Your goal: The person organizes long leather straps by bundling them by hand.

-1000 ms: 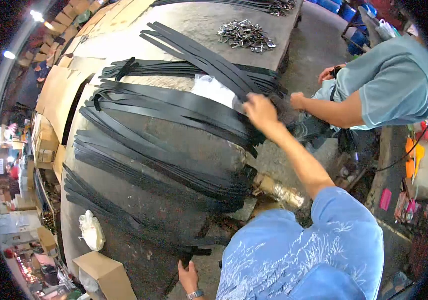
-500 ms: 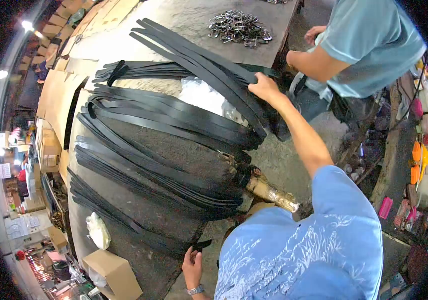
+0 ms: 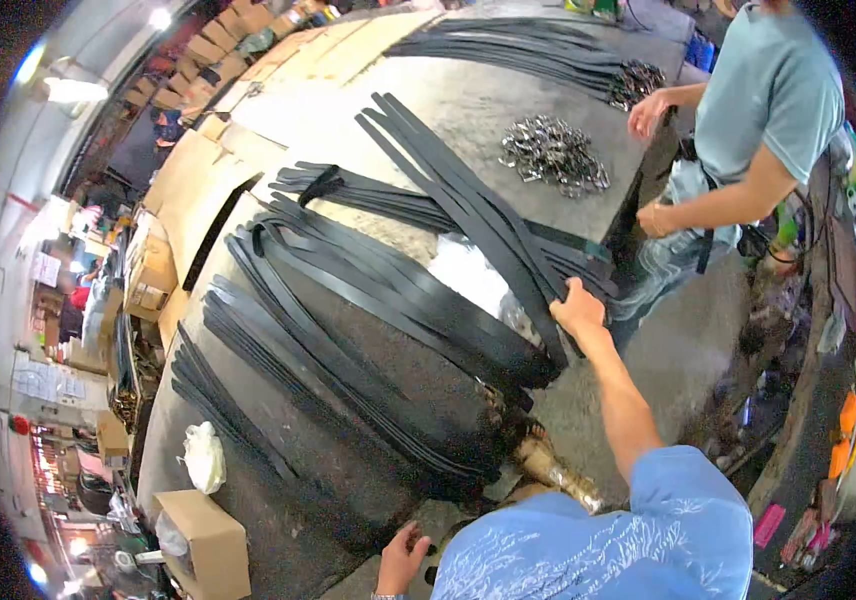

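Observation:
My right hand [image 3: 580, 308] is closed round the near end of a fanned bundle of black belt straps [image 3: 468, 205], which stretches away across the table over another bundle. At the table's near edge, my left hand [image 3: 403, 558] has its fingers loosely bent and apart, with no strap visibly in them. Several more bundles of black straps [image 3: 348, 270] lie side by side between my hands. A white plastic bag [image 3: 470, 275] is partly covered by the straps.
A pile of metal buckles [image 3: 553, 155] lies beyond the straps. A co-worker [image 3: 768, 110] stands at the right by the table. More straps with buckles [image 3: 538, 60] lie at the back. An open cardboard box [image 3: 210, 545] and a pale bag [image 3: 204, 458] are at the lower left.
The view has shifted, bringing the far straps into sight. My right hand keeps its hold on the bundle. A short black piece by my left fingers no longer shows there. The co-worker's arms have moved apart.

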Demonstrator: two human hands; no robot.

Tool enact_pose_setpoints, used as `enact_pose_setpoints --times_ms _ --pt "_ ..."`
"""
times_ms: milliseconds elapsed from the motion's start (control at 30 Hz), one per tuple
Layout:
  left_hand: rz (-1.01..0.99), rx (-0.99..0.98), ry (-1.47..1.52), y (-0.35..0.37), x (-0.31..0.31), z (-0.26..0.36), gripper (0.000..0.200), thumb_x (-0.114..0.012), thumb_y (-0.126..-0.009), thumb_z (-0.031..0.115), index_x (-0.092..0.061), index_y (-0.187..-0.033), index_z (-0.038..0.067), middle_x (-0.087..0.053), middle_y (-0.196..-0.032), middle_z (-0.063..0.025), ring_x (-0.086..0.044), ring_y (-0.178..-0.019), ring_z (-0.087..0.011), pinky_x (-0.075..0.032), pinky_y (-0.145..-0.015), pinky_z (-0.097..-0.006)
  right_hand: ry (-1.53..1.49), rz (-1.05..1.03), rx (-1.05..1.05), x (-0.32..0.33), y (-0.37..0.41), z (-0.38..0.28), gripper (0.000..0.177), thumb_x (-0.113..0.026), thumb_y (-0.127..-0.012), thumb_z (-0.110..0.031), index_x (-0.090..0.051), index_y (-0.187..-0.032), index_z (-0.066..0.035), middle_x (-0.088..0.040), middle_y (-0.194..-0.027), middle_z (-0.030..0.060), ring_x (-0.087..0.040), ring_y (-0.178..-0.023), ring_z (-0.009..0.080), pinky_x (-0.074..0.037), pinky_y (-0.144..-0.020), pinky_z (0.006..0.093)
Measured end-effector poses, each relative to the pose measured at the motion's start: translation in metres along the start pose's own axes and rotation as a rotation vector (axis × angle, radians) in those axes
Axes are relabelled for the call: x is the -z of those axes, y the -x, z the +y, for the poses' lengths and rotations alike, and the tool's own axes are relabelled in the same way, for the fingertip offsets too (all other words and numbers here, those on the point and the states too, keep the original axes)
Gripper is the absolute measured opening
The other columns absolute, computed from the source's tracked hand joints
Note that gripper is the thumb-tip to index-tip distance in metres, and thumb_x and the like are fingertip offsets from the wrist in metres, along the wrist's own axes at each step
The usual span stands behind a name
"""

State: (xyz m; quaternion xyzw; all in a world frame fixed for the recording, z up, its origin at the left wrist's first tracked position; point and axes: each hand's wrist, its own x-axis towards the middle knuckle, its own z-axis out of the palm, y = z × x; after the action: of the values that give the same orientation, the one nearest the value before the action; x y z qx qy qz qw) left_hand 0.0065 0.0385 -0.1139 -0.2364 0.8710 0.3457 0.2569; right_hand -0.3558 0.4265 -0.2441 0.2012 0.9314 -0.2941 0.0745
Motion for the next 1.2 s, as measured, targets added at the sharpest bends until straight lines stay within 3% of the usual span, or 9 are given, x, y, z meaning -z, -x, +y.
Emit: enact_pose_setpoints --times_ms 100,233,433,500,600,867,1000,1067,1200 --pt "0.052 -0.048 -0.007 0.0 -0.007 -0.015 0.053 -0.07 -0.089 0.032 -0.058 -0.131 0.004 -0.068 -0.115 -0.0208 -0.067 -0.105 -0.0288 -0.051 -0.091 -0.0353 -0.059 0.025 0.044 0.012 0.02 0.0 0.059 -0.062 -0.08 -0.035 -0.046 -0.129 -0.007 -0.069 -0.102 0.0218 -0.066 -0.095 0.0405 -0.05 -0.088 0.0466" --pt "0.047 -0.095 -0.023 -0.003 -0.015 -0.013 0.05 -0.068 -0.089 0.029 -0.058 -0.129 0.0 -0.068 -0.113 -0.0201 -0.068 -0.099 -0.0291 -0.052 -0.086 -0.0362 0.008 0.123 0.139 -0.041 0.041 0.02 0.081 -0.078 -0.076 -0.038 -0.039 -0.14 -0.009 -0.05 -0.128 0.019 -0.048 -0.122 0.0381 -0.04 -0.099 0.0533" --pt "-0.03 -0.106 -0.075 -0.013 -0.021 0.029 0.048 -0.067 -0.089 0.027 -0.059 -0.128 -0.001 -0.068 -0.112 -0.0206 -0.068 -0.094 -0.0296 -0.053 -0.083 -0.0366 -0.019 0.168 0.026 -0.034 0.047 -0.009 0.103 -0.085 -0.064 -0.044 -0.034 -0.146 -0.009 -0.049 -0.127 0.0187 -0.046 -0.122 0.0383 -0.04 -0.099 0.052" --pt "-0.016 -0.146 -0.049 -0.02 -0.022 0.027 0.047 -0.067 -0.089 0.025 -0.059 -0.128 -0.001 -0.068 -0.113 -0.0205 -0.068 -0.095 -0.0293 -0.052 -0.084 -0.0366 -0.121 0.256 0.132 -0.047 0.038 0.001 0.092 -0.084 -0.066 -0.036 -0.04 -0.141 -0.006 -0.054 -0.12 0.0208 -0.052 -0.115 0.0391 -0.046 -0.096 0.0473" --pt "0.004 -0.229 0.017 -0.029 -0.03 0.026 0.045 -0.067 -0.09 0.02 -0.058 -0.129 -0.001 -0.068 -0.115 -0.0192 -0.067 -0.101 -0.0281 -0.051 -0.086 -0.0361 -0.052 0.026 0.008 -0.023 0.033 -0.009 0.075 -0.082 -0.067 -0.034 -0.049 -0.13 -0.01 -0.053 -0.125 0.0155 -0.049 -0.124 0.0354 -0.044 -0.1 0.0467" --pt "-0.11 -0.221 -0.035 -0.035 -0.03 0.069 0.046 -0.066 -0.091 0.019 -0.056 -0.131 -0.002 -0.066 -0.119 -0.0193 -0.066 -0.104 -0.0281 -0.051 -0.09 -0.036 -0.077 -0.073 0.002 -0.03 0.013 0.001 0.089 -0.078 -0.071 -0.037 -0.033 -0.145 -0.02 -0.062 -0.123 0.0164 -0.062 -0.109 0.0349 -0.05 -0.089 0.0462" --pt "-0.114 -0.377 -0.051 -0.061 -0.034 0.087 0.044 -0.065 -0.092 0.017 -0.055 -0.131 -0.001 -0.066 -0.119 -0.0184 -0.067 -0.103 -0.0249 -0.052 -0.089 -0.0344 -0.151 -0.202 0.011 -0.008 -0.011 0.015 0.087 -0.078 -0.066 -0.041 -0.044 -0.14 -0.013 -0.063 -0.125 0.0188 -0.062 -0.111 0.0349 -0.049 -0.094 0.0428" --pt "-0.184 -0.366 0.092 -0.076 -0.036 0.114 0.042 -0.064 -0.093 0.015 -0.056 -0.131 -0.001 -0.067 -0.119 -0.0176 -0.066 -0.104 -0.0226 -0.051 -0.09 -0.0331 -0.379 -0.147 0.157 -0.008 -0.031 0.035 0.091 -0.08 -0.064 -0.035 -0.045 -0.139 0.003 -0.06 -0.128 0.0234 -0.059 -0.118 0.0311 -0.045 -0.099 0.0358" --pt "-0.285 -0.578 0.143 -0.104 -0.044 0.209 0.041 -0.063 -0.095 0.015 -0.054 -0.132 -0.002 -0.067 -0.119 -0.0145 -0.063 -0.109 -0.0192 -0.049 -0.094 -0.0315 -0.82 -0.272 0.24 0.064 -0.024 0.015 0.081 -0.081 -0.071 -0.027 -0.046 -0.136 0.006 -0.061 -0.121 0.0151 -0.057 -0.111 0.0209 -0.044 -0.097 0.0314"
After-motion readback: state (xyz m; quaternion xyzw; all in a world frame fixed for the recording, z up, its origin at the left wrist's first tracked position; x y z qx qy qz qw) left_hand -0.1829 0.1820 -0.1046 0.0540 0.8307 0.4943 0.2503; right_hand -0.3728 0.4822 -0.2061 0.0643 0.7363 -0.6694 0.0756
